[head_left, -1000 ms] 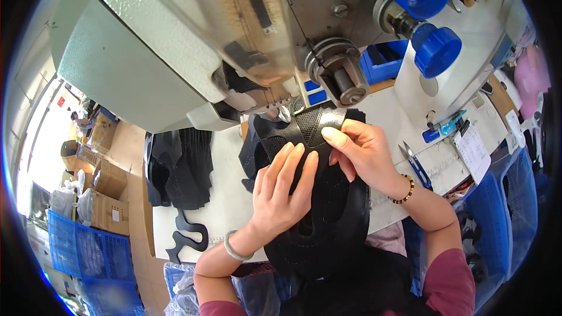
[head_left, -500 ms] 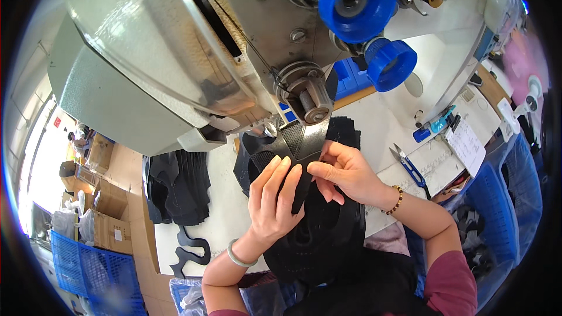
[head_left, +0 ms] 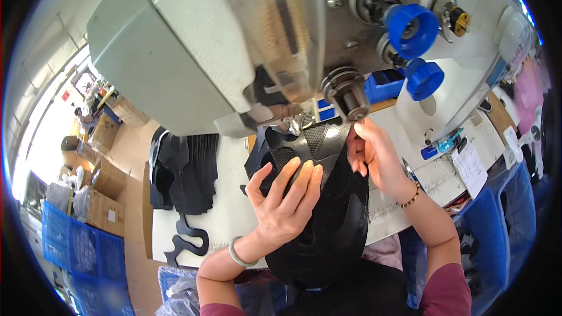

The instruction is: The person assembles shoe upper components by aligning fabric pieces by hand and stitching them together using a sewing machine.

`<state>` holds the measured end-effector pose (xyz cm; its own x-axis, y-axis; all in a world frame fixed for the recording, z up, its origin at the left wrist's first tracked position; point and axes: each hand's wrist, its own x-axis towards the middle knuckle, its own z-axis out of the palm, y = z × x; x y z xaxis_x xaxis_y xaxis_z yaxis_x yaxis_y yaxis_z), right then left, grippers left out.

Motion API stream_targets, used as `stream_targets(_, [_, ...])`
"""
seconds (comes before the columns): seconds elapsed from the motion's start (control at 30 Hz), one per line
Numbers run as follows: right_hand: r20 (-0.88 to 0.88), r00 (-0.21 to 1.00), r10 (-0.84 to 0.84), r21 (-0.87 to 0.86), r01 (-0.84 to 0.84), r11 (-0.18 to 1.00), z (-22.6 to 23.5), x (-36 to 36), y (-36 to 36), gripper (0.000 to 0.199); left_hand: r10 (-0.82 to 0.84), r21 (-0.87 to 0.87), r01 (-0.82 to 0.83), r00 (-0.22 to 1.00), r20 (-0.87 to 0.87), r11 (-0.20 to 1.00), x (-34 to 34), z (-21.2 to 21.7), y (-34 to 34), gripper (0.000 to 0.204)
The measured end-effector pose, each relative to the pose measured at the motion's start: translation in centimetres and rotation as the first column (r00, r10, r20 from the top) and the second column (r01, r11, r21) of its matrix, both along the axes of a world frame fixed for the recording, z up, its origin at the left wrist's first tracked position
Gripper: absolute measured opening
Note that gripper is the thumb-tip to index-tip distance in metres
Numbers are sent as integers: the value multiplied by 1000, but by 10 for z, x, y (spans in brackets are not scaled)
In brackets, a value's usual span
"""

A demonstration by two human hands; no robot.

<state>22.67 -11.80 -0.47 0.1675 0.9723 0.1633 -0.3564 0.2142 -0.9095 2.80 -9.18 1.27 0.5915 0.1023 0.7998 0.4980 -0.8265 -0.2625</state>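
Note:
A black shoe upper piece [head_left: 323, 147] with mesh panels lies under the working end of a sewing machine [head_left: 193, 41]. My left hand [head_left: 287, 205] rests on it, fingers stretched out and tips pressing the surface. At the piece's right edge, just below the machine's round metal roller [head_left: 351, 102], my right hand [head_left: 377, 155] has its thumb and fingers curled and closed on the edge; some fingertips are hidden. More black material [head_left: 322, 231] hangs below, over the table's front edge toward my lap.
Stacked black cut pieces [head_left: 184, 169] lie at the left, with a wavy black strip [head_left: 190, 239] nearer me. Blue-handled thread snips [head_left: 410, 169] sit partly behind my right hand. A paper sheet [head_left: 468, 167] lies farther right. Blue crates [head_left: 497, 216] stand beside the table.
The view has shifted, so the machine appears farther right. My right hand has moved away from my left fingertips, up along the piece's right edge. My left fingers have spread a little.

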Motion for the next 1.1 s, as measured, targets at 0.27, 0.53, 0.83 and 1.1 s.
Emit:
stream_targets(0.27, [3,995,-100,-31,100,995,8,-11,27,13,-104,50,106,994,-42,993,-8,3,9,22])
stream_targets(0.53, [69,995,-74,40,71,997,7,-4,29,11,-99,33,100,994,-42,994,-9,4,15,17])
stream_targets(0.83, [-42,993,-108,-21,107,994,1,-4,36,11,-109,42,110,994,-25,993,-4,4,26,18])
stream_targets(1.1, [-38,998,-58,64,60,996,3,-3,40,16,-117,-48,118,992,39,992,-4,-1,40,31])
